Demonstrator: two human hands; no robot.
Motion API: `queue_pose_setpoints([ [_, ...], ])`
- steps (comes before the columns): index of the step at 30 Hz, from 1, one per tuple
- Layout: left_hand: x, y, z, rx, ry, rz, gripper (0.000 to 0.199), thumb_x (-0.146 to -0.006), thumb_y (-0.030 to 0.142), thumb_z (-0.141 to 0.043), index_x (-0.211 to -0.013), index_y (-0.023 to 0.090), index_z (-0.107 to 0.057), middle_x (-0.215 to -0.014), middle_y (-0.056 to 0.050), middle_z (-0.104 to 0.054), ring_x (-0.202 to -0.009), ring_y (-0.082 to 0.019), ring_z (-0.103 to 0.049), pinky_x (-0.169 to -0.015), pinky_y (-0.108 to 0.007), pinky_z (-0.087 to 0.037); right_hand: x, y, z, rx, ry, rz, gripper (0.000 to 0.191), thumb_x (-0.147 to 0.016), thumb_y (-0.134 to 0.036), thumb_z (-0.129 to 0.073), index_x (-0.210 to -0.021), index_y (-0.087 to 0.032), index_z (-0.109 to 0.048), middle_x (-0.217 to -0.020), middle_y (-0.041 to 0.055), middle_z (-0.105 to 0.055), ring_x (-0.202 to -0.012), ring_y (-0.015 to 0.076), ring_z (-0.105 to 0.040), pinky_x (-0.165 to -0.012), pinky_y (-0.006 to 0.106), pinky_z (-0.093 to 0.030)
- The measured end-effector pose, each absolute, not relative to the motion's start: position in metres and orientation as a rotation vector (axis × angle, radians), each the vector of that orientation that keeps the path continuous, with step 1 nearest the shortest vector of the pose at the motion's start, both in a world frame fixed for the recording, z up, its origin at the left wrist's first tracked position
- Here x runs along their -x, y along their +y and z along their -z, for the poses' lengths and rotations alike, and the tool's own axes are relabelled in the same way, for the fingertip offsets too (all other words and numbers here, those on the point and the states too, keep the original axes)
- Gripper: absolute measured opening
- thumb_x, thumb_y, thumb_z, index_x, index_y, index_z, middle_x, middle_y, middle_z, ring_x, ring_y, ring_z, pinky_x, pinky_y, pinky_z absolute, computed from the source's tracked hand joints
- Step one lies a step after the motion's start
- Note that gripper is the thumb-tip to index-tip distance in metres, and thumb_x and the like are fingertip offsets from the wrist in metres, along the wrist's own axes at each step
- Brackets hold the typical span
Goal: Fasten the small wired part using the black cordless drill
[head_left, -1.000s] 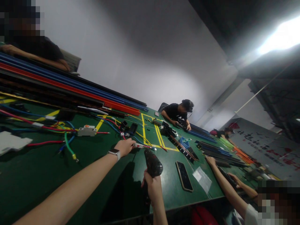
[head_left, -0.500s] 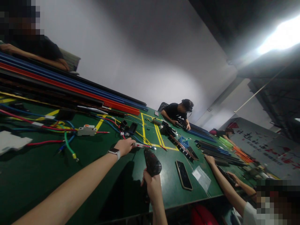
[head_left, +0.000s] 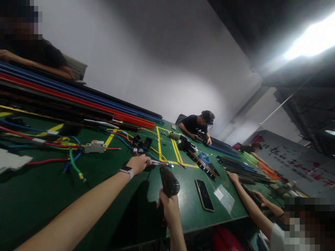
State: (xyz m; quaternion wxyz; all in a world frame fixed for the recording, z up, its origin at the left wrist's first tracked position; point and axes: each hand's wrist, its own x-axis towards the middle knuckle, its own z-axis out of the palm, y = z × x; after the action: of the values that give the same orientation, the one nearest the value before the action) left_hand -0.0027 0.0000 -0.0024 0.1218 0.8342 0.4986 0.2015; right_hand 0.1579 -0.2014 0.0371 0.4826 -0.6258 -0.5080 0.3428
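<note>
My right hand is wrapped round the handle of a black cordless drill, whose nose points away from me over the green table. Just left of the drill's nose, my left hand, with a watch on the wrist, is closed on a small white piece with a red mark. Coloured wires with metal lugs stick out from it towards the drill. Its far side is hidden by my fingers. Behind the left hand lie black plastic parts and more wires.
Left on the green table sit a white circuit breaker and tangled wires. Long blue and orange rails run along the back. A phone and plastic bag lie rightward. A co-worker's arms reach in at right.
The view has shifted very slightly, so everything sits a little further left. Both hands keep their holds and their places relative to the table.
</note>
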Motion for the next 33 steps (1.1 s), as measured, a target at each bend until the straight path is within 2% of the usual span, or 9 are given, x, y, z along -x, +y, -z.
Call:
queue_pose_setpoints([
  [10, 0.0018, 0.0018, 0.004, -2.419, 1.448, -0.586, 0.039, -0.088, 0.052, -0.042, -0.115, 0.037, -0.064, -0.111, -0.007, -0.063, -0.09, -0.022, -0.063, -0.076, -0.033, -0.043, -0.1596, -0.2021, -0.0372, 1.544, -1.284, -0.822, 0.009, -0.078, -0.022, -0.051, -0.075, -0.018, -0.058, -0.057, -0.0022, -0.054, -0.054, 0.0144, -0.055, -0.054, 0.023, -0.04],
  [22, 0.0028, 0.0009, 0.0025, -2.409, 1.453, -0.587, 0.039, -0.088, 0.052, -0.042, -0.116, 0.036, -0.064, -0.112, -0.007, -0.063, -0.091, -0.023, -0.063, -0.076, -0.033, -0.043, -0.1596, -0.202, -0.0357, 1.534, -1.255, -0.842, 0.01, -0.077, -0.022, -0.051, -0.081, -0.017, -0.059, -0.056, -0.0021, -0.055, -0.051, 0.0146, -0.054, -0.052, 0.024, -0.04],
  [33, 0.0031, 0.0003, 0.0015, -2.407, 1.467, -0.564, 0.038, -0.088, 0.049, -0.044, -0.118, 0.037, -0.063, -0.113, -0.007, -0.063, -0.09, -0.021, -0.064, -0.076, -0.032, -0.044, -0.1578, -0.2038, -0.0388, 1.534, -1.278, -0.831, 0.009, -0.078, -0.02, -0.049, -0.077, -0.018, -0.058, -0.056, -0.0023, -0.056, -0.054, 0.0145, -0.055, -0.056, 0.023, -0.041],
])
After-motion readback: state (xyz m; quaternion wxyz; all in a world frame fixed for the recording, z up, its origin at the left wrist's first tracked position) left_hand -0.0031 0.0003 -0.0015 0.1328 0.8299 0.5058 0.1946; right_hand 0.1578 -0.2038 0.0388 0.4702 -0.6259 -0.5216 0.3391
